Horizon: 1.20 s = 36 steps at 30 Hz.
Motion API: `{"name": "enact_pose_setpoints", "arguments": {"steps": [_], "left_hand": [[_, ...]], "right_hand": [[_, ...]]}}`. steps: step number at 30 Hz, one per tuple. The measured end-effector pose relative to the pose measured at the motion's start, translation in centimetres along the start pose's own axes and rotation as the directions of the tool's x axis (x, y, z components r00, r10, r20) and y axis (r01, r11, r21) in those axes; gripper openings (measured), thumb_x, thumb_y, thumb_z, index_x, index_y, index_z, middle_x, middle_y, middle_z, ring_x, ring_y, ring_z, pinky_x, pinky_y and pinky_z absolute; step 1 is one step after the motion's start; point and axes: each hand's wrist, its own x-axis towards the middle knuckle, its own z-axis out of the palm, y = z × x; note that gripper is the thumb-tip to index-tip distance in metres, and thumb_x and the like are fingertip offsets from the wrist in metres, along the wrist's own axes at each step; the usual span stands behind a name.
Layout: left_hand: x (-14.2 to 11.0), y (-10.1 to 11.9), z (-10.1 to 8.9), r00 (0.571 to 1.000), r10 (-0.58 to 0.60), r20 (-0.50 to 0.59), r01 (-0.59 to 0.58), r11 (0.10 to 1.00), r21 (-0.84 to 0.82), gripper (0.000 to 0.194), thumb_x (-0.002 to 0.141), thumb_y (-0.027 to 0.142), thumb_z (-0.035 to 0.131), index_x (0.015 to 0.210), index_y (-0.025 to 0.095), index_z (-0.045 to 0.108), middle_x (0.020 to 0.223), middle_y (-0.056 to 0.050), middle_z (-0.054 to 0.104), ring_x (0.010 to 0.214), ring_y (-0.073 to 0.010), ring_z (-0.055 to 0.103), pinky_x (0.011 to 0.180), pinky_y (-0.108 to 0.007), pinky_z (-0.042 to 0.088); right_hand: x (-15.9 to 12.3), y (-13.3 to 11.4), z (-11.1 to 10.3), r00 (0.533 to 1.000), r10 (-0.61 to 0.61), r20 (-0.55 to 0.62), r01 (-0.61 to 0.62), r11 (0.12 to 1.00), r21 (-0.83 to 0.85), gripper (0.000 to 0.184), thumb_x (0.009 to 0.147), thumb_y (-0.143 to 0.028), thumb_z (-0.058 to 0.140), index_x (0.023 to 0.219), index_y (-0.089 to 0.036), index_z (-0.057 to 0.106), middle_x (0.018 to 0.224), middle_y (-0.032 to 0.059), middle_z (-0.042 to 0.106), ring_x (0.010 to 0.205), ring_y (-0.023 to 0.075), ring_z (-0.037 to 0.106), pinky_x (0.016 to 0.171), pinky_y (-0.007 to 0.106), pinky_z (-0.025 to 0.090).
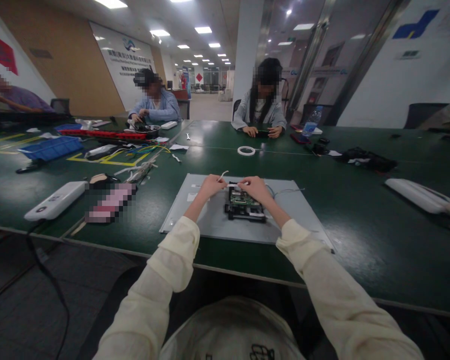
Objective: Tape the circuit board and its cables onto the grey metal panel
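A green circuit board (243, 196) in a black frame lies on a grey board (187, 222) in front of me. Over the frame's far edge, a short white strip (232, 185) stretches between my two hands. My left hand (212, 186) pinches its left end, and a thin white piece (223, 175) curls up beside those fingers. At the strip's right end, my right hand (255, 187) has its fingers closed on it. Whether the strip is tape or flat cable, I cannot tell. Thin wires (285, 190) run out to the right behind my right hand.
A white tape roll (246, 150) lies beyond the grey board. Left are a white power strip (56, 201), a pink pixelated item (110, 203) and a blue tray (51, 148). Another white power strip (420, 195) is at right. Co-workers (260, 107) sit across the table.
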Motion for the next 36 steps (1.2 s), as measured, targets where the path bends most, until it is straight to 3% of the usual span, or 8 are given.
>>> {"name": "enact_pose_setpoints", "arguments": {"steps": [6,15,21,27,36], "left_hand": [[0.0,-0.3,0.4,0.999,-0.049,-0.022,0.051,0.995,0.084,0.022,0.069,0.032,0.056,0.069,0.015,0.07,0.061,-0.002,0.062,0.063,-0.0147,0.054,0.058,-0.023,0.036],[-1.3,1.4,1.1,0.994,-0.093,-0.049,0.103,0.951,0.291,0.022,0.074,0.034,0.054,0.075,0.017,0.068,0.082,-0.008,0.068,0.079,-0.0186,0.059,0.062,-0.024,0.037],[-1.5,1.5,1.4,0.995,-0.042,-0.089,0.074,0.918,0.389,0.022,0.077,0.035,0.054,0.079,0.017,0.067,0.088,-0.009,0.068,0.083,-0.0192,0.059,0.066,-0.024,0.039],[-1.7,1.8,1.3,0.996,-0.066,-0.068,0.091,0.866,0.492,0.021,0.079,0.034,0.053,0.087,0.019,0.066,0.092,-0.008,0.067,0.088,-0.0202,0.06,0.071,-0.026,0.043],[-1.8,1.3,1.0,0.997,-0.03,-0.075,0.066,0.839,0.54,0.021,0.08,0.033,0.052,0.086,0.018,0.064,0.092,-0.01,0.066,0.089,-0.0229,0.06,0.072,-0.029,0.044]], "right_hand": [[-0.1,0.0,0.4,1.0,-0.012,0.013,0.012,0.999,-0.047,0.021,0.079,-0.033,0.056,0.08,-0.019,0.072,0.077,0.0037,0.068,0.075,0.0166,0.061,0.064,0.023,0.038],[0.0,0.1,0.7,0.999,0.039,0.026,-0.037,0.997,-0.064,0.017,0.075,-0.029,0.058,0.078,-0.019,0.071,0.073,0.0032,0.067,0.071,0.016,0.06,0.059,0.023,0.035],[0.1,0.1,0.7,0.997,0.072,0.035,-0.07,0.996,-0.063,0.016,0.074,-0.029,0.059,0.078,-0.019,0.071,0.073,0.0035,0.067,0.072,0.0156,0.06,0.059,0.022,0.035],[0.1,0.6,0.8,0.995,0.096,0.026,-0.095,0.994,-0.059,0.013,0.072,-0.027,0.062,0.079,-0.019,0.071,0.078,0.0034,0.068,0.076,0.0151,0.06,0.063,0.022,0.038],[0.0,1.4,0.7,0.994,0.113,-0.003,-0.113,0.993,-0.032,0.01,0.07,-0.023,0.063,0.077,-0.019,0.068,0.077,0.0022,0.067,0.074,0.0144,0.06,0.065,0.022,0.041]]}}
